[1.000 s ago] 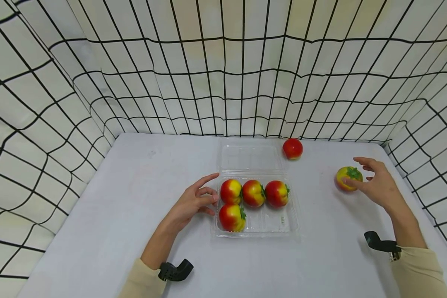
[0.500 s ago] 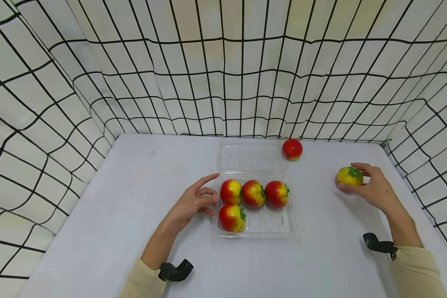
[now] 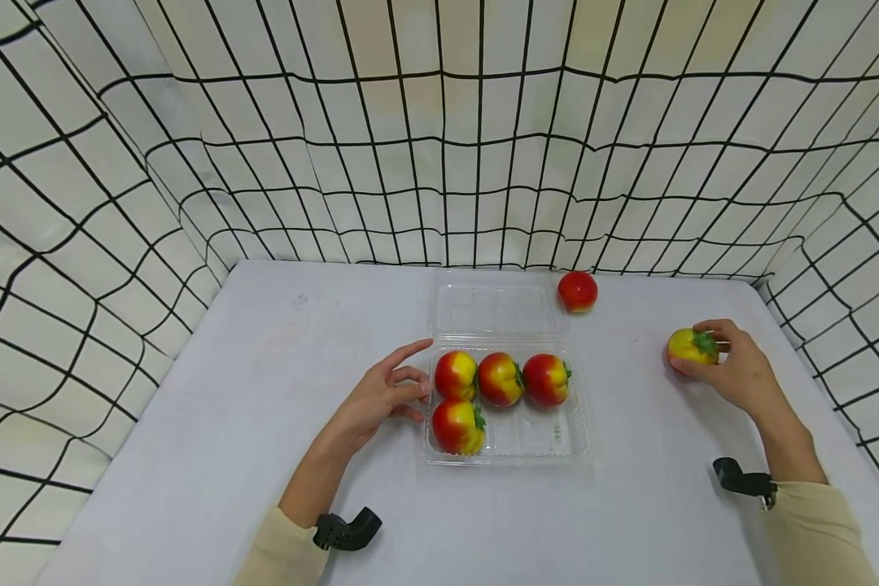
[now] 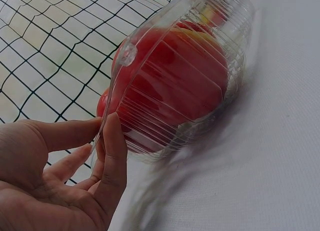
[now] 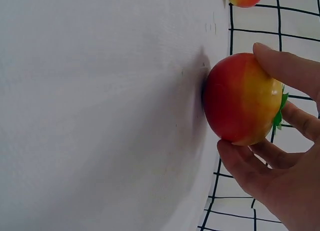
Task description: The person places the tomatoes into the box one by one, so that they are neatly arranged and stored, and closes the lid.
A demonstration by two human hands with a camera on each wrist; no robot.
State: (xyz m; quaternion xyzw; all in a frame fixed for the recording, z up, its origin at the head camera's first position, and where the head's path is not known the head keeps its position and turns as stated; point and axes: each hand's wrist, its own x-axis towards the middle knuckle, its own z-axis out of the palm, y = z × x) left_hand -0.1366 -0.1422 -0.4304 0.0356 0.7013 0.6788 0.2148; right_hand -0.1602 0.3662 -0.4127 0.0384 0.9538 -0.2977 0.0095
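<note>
My right hand [image 3: 740, 370] grips a red-and-yellow fruit [image 3: 690, 347] with a green leafy top, at the right side of the table. In the right wrist view, the thumb and fingertips press on opposite sides of that fruit [image 5: 242, 98], low against the white surface. With thumb and fingers, my left hand [image 4: 65, 166] pinches the rim of a clear plastic clamshell box [image 4: 150, 141]. Inside the box sit several similar fruits [image 3: 545, 380], three along the back row and one at front left [image 3: 457, 426]. The box's lid [image 3: 494, 309] lies folded back, away from me.
One more red fruit [image 3: 577, 291] stands at the table's back edge, just right of the lid. Black wire netting [image 3: 476, 195] rises behind the white table [image 3: 300, 325] and along both sides. Each wrist wears a black camera mount [image 3: 347, 529].
My right thumb and fingers have closed around the fruit, which has tipped so its green top turns more toward the palm. The left hand and box have stayed put.
</note>
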